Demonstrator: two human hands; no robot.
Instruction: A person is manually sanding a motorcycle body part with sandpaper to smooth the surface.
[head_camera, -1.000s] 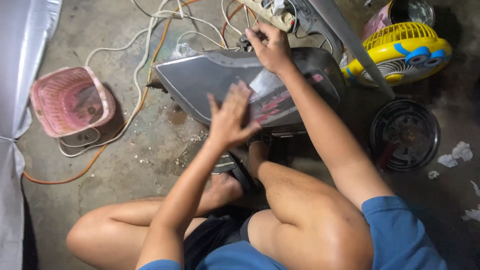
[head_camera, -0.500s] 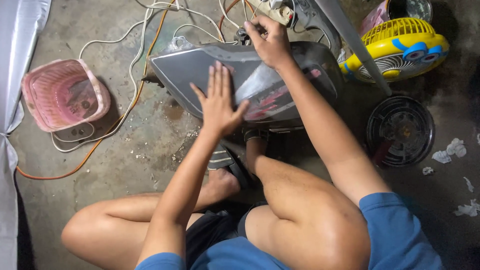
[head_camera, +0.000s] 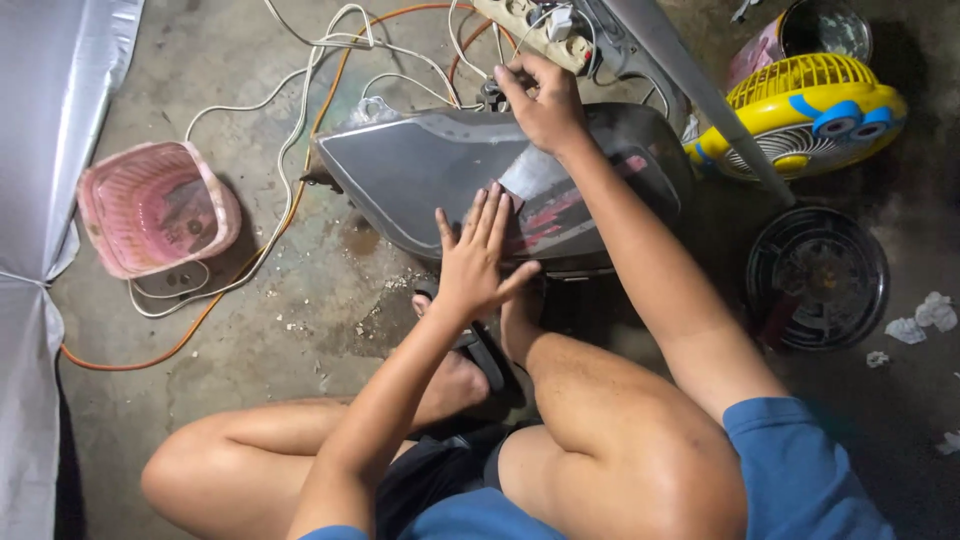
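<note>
Left hand (head_camera: 478, 255) lies spread flat on the glossy dark grey curved panel (head_camera: 420, 170); beyond it, right hand (head_camera: 545, 100) curls closed over the panel's far edge, below a white power strip (head_camera: 525, 25)

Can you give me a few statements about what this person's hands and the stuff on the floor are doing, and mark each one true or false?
1. The left hand lies flat, fingers spread, on the grey panel. True.
2. The right hand rests on the pink basket. False: it grips the panel's far edge; the basket stands apart, by the cables.
3. A yellow fan lies beyond the panel's right end. True.
4. The black fan grille sits on top of the panel. False: it lies on the floor near the right arm.
5. The person sits on a chair. False: they sit on the floor, knees bent.
</note>
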